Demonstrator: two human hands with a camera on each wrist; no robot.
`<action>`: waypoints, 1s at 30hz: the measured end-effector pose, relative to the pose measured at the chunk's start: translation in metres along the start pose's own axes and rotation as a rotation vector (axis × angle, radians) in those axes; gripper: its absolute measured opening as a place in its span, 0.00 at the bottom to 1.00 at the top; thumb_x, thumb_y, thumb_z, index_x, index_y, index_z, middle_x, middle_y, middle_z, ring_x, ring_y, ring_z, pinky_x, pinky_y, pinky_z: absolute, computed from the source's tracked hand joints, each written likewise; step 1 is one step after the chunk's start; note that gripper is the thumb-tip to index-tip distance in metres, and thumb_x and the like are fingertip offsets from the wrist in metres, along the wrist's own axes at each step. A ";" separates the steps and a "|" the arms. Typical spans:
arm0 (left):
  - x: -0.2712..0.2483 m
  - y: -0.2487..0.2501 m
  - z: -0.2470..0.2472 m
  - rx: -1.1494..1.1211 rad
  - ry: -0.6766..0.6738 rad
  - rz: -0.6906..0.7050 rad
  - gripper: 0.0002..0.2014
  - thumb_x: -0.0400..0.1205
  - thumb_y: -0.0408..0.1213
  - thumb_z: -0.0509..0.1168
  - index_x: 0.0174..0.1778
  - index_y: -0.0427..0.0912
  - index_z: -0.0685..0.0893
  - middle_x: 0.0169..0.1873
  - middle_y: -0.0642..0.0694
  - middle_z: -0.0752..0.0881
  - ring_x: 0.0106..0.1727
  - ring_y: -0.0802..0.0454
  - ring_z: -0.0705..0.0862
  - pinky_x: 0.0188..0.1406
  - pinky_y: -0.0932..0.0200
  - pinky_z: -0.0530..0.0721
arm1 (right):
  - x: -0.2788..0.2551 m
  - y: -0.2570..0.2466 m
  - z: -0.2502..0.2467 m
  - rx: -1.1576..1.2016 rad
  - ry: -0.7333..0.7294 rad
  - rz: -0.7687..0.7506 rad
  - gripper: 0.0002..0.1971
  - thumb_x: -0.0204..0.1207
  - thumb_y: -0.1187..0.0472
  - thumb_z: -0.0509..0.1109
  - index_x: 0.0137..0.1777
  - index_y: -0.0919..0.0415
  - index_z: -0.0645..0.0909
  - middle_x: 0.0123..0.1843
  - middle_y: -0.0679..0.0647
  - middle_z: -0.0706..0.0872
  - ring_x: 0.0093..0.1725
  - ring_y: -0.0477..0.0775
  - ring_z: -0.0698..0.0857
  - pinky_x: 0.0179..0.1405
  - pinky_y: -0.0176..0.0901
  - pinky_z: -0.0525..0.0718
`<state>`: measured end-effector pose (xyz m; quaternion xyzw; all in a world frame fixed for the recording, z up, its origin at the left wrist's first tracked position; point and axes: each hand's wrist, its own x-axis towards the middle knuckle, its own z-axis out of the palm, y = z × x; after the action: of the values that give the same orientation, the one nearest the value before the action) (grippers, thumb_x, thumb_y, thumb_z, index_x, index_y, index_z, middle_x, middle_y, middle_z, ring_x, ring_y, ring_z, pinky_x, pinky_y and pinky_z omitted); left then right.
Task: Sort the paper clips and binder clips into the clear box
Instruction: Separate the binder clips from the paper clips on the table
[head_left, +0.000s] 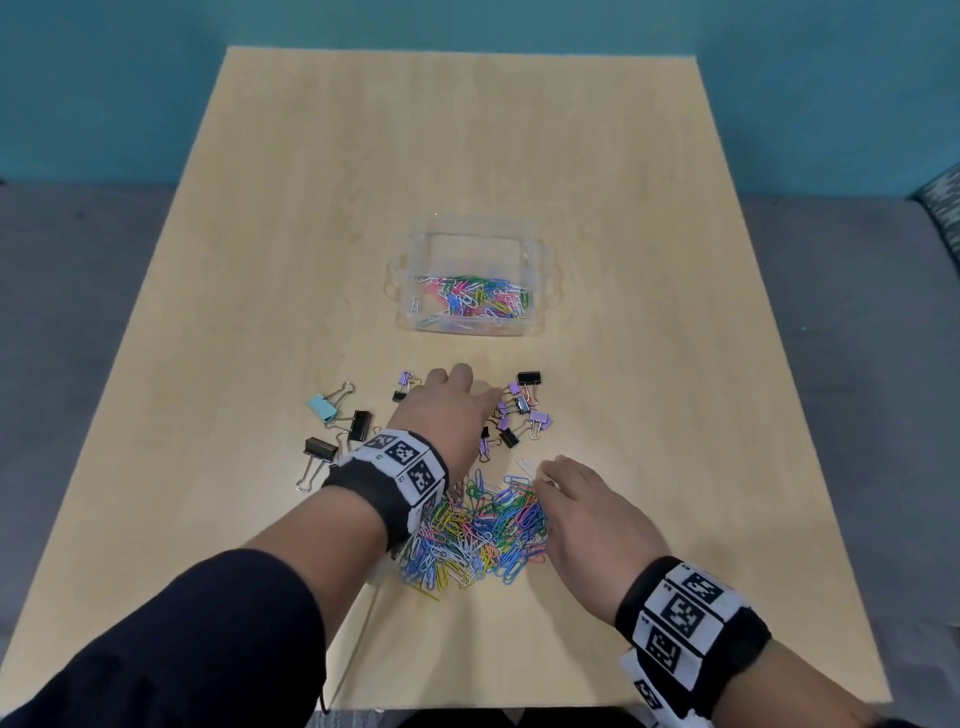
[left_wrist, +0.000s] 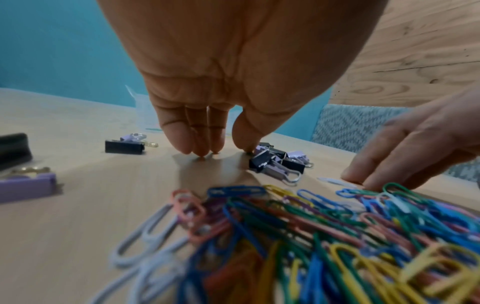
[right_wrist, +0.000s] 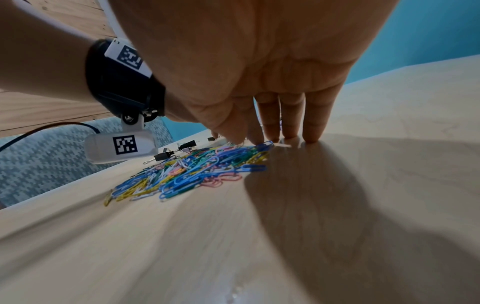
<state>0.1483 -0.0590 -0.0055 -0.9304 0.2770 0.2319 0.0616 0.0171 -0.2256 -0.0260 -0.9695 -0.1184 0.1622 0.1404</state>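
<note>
- Teal wall, pale wood desk (head_left: 519, 156), clear box (head_left: 470, 280) partly filled.
- Paper clips (head_left: 483, 525): light, slippery, tangly; scoop from the pile's edges.
- Binder clips (head_left: 519, 410): stiff; pinch the bodies.
- Left hand (head_left: 447, 415) and right hand (head_left: 592, 514): both grips released, fingertips on desk.

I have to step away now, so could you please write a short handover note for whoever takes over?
Left hand: open, fingertips on the table beside the small binder clips, holding nothing.
Right hand: open, fingers touching the paper clip pile.
Done: some paper clips lie in the clear box.
Left: the pile and all binder clips, including the larger ones on the left.
</note>
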 end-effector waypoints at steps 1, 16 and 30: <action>-0.001 0.001 0.001 0.005 -0.004 -0.012 0.38 0.72 0.29 0.62 0.78 0.53 0.59 0.59 0.40 0.70 0.57 0.40 0.71 0.48 0.48 0.77 | 0.000 0.000 0.000 0.004 0.005 -0.006 0.21 0.69 0.61 0.59 0.63 0.62 0.77 0.67 0.56 0.78 0.72 0.61 0.75 0.62 0.51 0.81; -0.014 0.003 0.018 -0.042 0.011 -0.053 0.40 0.73 0.34 0.66 0.80 0.51 0.56 0.62 0.41 0.69 0.59 0.40 0.71 0.49 0.50 0.75 | -0.001 0.000 -0.001 -0.029 -0.012 -0.016 0.22 0.67 0.61 0.71 0.63 0.62 0.78 0.67 0.55 0.78 0.72 0.60 0.75 0.62 0.51 0.82; -0.050 -0.013 0.026 -0.157 0.044 -0.181 0.15 0.79 0.35 0.55 0.61 0.44 0.74 0.50 0.44 0.75 0.48 0.44 0.75 0.35 0.53 0.71 | 0.000 -0.005 -0.007 -0.010 -0.021 0.011 0.17 0.67 0.63 0.70 0.58 0.59 0.81 0.63 0.54 0.81 0.68 0.59 0.78 0.58 0.47 0.83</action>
<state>0.1078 -0.0177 -0.0051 -0.9584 0.1743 0.2260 0.0034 0.0189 -0.2226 -0.0185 -0.9690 -0.1154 0.1726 0.1336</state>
